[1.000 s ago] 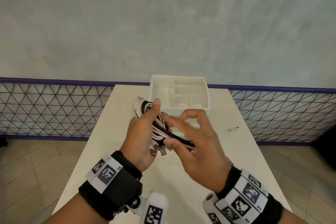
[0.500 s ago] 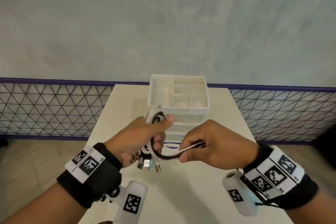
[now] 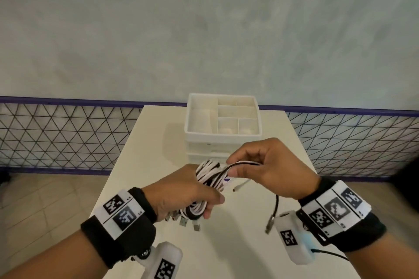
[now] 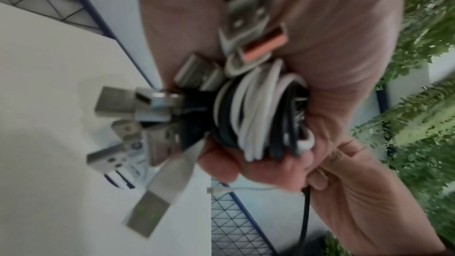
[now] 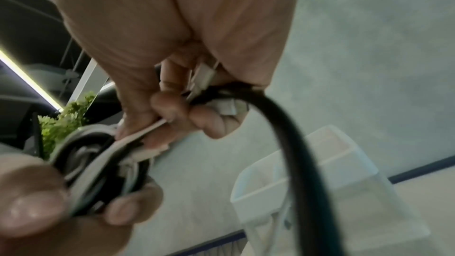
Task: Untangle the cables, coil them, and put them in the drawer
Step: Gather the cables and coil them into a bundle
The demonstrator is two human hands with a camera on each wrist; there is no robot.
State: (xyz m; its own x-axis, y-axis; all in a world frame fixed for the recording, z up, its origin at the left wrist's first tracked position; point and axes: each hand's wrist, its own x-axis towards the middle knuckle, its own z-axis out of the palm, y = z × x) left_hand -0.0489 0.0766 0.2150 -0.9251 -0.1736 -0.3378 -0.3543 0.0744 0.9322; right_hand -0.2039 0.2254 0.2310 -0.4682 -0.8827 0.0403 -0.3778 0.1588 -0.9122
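Above the white worktop [image 3: 145, 188], the left hand [image 3: 181, 195] curls tightly round a coiled bundle of white and black cables [image 3: 208, 174], USB plugs [image 4: 128, 104] sticking out below. The right hand [image 3: 269, 170] pinches a black cable [image 3: 276, 205] and a white one leaving the bundle. The white drawer organiser [image 3: 223, 137] stands just behind.

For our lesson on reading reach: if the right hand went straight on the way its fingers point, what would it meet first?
Probably the cable coil held in the left hand; the right hand points left at it, already touching.
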